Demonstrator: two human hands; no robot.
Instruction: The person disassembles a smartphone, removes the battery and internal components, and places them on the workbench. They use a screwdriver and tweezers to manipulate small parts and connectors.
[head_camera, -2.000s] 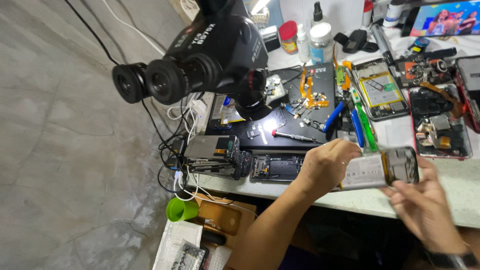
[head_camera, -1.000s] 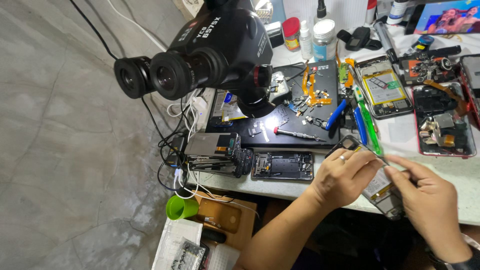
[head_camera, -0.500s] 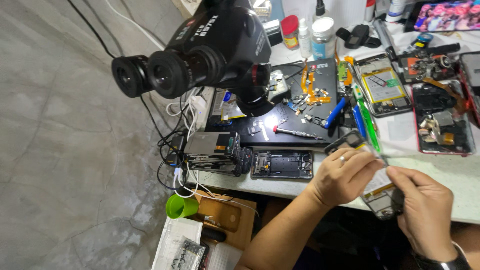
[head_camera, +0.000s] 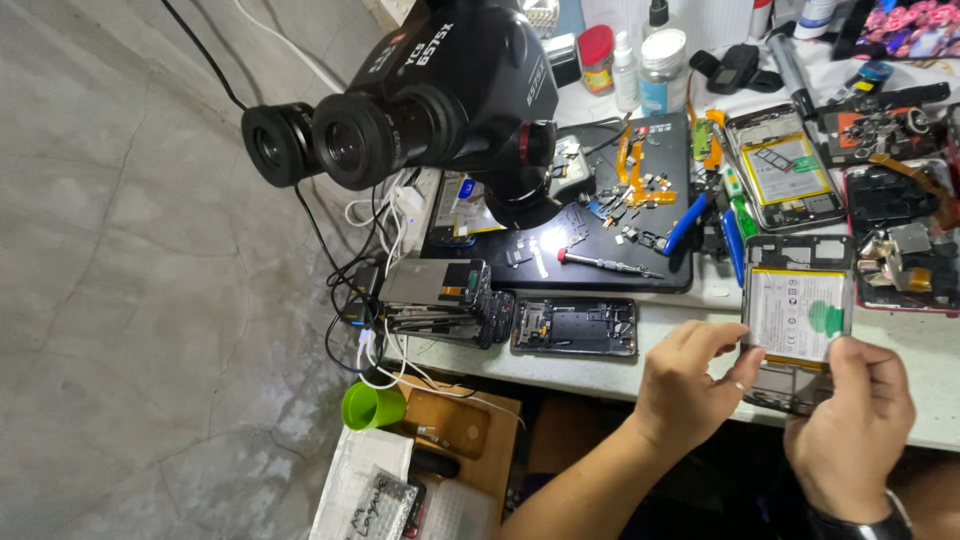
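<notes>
Both hands, left hand (head_camera: 690, 385) and right hand (head_camera: 850, 425), pinch an opened phone (head_camera: 797, 315) by its edges, fingers clear of the battery, above the bench (head_camera: 930, 400).

White battery label with green round mark (head_camera: 800, 312), right of centre, rectangular. Yellow-edged white battery label (head_camera: 783, 168), upper right. Lit screen, pink and blue (head_camera: 905, 20), top right corner. Clear printed packet (head_camera: 375, 500), bottom left.

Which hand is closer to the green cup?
Left. The left hand holds the opened phone just right of the green cup; the right hand grips the phone farther right.
</notes>
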